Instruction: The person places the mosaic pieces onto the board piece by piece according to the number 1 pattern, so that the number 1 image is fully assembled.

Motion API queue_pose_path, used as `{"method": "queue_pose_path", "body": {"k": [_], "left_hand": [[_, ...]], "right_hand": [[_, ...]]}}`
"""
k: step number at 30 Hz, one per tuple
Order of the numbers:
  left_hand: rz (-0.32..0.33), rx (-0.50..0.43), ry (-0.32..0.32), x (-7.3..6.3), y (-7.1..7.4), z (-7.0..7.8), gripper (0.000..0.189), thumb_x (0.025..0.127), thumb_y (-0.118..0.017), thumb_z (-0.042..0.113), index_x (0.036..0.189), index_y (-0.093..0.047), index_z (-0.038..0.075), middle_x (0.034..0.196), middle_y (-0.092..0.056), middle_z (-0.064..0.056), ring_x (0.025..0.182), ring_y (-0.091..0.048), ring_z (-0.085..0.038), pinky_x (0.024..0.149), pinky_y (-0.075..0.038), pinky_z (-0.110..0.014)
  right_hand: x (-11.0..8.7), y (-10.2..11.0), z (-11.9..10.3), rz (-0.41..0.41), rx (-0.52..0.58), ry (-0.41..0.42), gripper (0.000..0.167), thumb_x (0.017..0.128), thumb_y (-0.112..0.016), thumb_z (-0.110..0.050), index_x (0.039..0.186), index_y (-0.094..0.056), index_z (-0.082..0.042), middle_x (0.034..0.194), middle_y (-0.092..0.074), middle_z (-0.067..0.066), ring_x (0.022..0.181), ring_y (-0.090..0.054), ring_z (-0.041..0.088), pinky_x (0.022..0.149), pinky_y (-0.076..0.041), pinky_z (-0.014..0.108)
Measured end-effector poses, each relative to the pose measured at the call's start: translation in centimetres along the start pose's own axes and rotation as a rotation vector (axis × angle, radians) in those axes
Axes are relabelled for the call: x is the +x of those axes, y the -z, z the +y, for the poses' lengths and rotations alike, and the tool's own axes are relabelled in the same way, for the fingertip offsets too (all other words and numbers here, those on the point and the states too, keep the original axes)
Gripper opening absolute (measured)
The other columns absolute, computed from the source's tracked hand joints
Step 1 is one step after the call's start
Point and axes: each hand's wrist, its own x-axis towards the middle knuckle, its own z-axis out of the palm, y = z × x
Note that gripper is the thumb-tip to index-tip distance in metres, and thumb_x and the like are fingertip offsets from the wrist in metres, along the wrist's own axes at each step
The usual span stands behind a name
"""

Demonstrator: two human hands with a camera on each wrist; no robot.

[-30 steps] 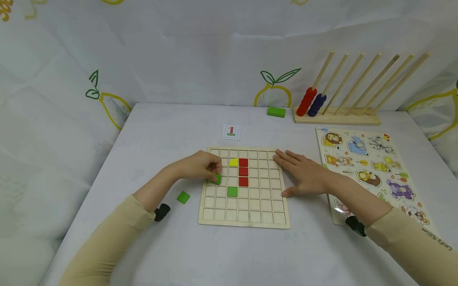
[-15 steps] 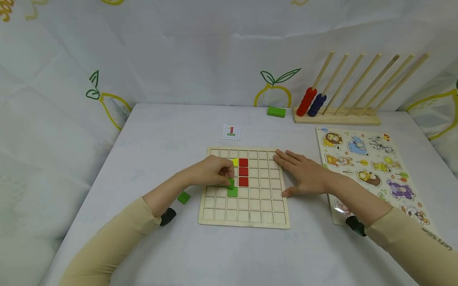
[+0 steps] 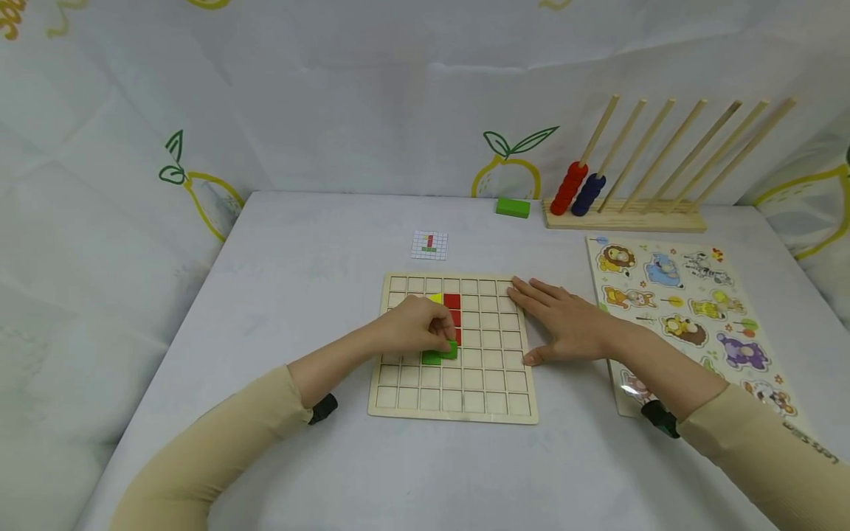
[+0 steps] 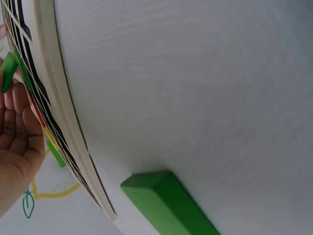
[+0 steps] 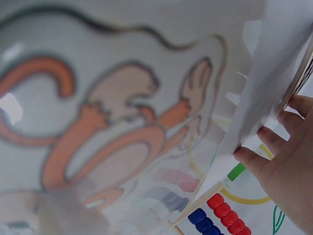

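My left hand (image 3: 416,324) pinches a green square tile (image 3: 451,350) over the wooden grid board (image 3: 485,383). That tile (image 4: 9,71) shows tilted between the fingers in the left wrist view. Just left of it, another green tile (image 3: 431,358) lies in a cell. A column of red tiles (image 3: 452,302) stands above, partly covered by my hand, with a yellow piece (image 3: 435,298) at its upper left. My right hand (image 3: 564,324) lies with fingers spread on the board's right edge. One more green tile (image 4: 166,203) lies on the table left of the board, hidden by my forearm in the head view.
A small printed pattern card (image 3: 429,245) lies behind the board. Farther back are a green block (image 3: 513,208) and a wooden peg rack (image 3: 627,219) with red beads (image 3: 569,189) and blue beads (image 3: 588,196). An animal puzzle board (image 3: 664,295) lies at the right, under my right forearm.
My left hand has carried the green tile rightward across the board, from the left columns to just below the red column. My right hand has stayed in place.
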Motion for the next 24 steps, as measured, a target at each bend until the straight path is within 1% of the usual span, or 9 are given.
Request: {"method": "queue_pose_path", "body": {"k": [5, 10, 15, 20, 24], "left_hand": [[0.036, 0.008, -0.001, 0.3, -0.8, 0.2, 0.007, 0.083, -0.077, 0.011, 0.086, -0.070, 0.011, 0.078, -0.069, 0.001, 0.072, -0.059, -0.007, 0.069, -0.049, -0.018], [0.066, 0.054, 0.008, 0.3, -1.0, 0.6, 0.011, 0.082, -0.079, 0.014, 0.079, -0.069, 0.015, 0.071, -0.066, 0.005, 0.068, -0.056, -0.006, 0.065, -0.045, -0.019], [0.057, 0.099, -0.002, 0.2, -1.0, 1.0, 0.013, 0.082, -0.080, 0.015, 0.077, -0.068, 0.015, 0.069, -0.064, 0.006, 0.067, -0.055, -0.007, 0.065, -0.045, -0.020], [0.041, 0.129, -0.024, 0.2, -1.2, 0.8, 0.013, 0.081, -0.080, 0.015, 0.076, -0.068, 0.016, 0.070, -0.064, 0.008, 0.068, -0.054, -0.006, 0.067, -0.045, -0.020], [0.041, 0.135, -0.037, 0.2, -1.3, 0.7, 0.014, 0.082, -0.080, 0.014, 0.074, -0.067, 0.016, 0.069, -0.064, 0.008, 0.069, -0.054, -0.006, 0.067, -0.045, -0.020]], "right_hand": [[0.0, 0.0, 0.1, 0.000, 0.003, 0.003, 0.109, 0.078, -0.070, -0.064, 0.159, -0.017, -0.013, 0.168, -0.011, 0.010, 0.154, -0.010, 0.042, 0.120, -0.017, 0.064], [0.1, 0.0, 0.1, -0.004, 0.003, -0.001, 0.109, 0.078, -0.069, -0.065, 0.159, -0.017, -0.013, 0.168, -0.011, 0.010, 0.154, -0.010, 0.042, 0.120, -0.017, 0.064], [0.0, 0.0, 0.2, -0.003, 0.005, -0.002, 0.109, 0.078, -0.069, -0.065, 0.159, -0.017, -0.013, 0.168, -0.011, 0.010, 0.154, -0.009, 0.042, 0.120, -0.017, 0.064], [0.1, -0.1, 0.3, -0.003, 0.009, -0.004, 0.110, 0.078, -0.068, -0.067, 0.159, -0.017, -0.014, 0.168, -0.011, 0.009, 0.154, -0.009, 0.041, 0.120, -0.016, 0.064], [0.1, -0.2, 0.3, -0.002, 0.004, -0.003, 0.110, 0.078, -0.068, -0.067, 0.159, -0.017, -0.014, 0.168, -0.011, 0.009, 0.154, -0.009, 0.041, 0.120, -0.017, 0.064]]}}
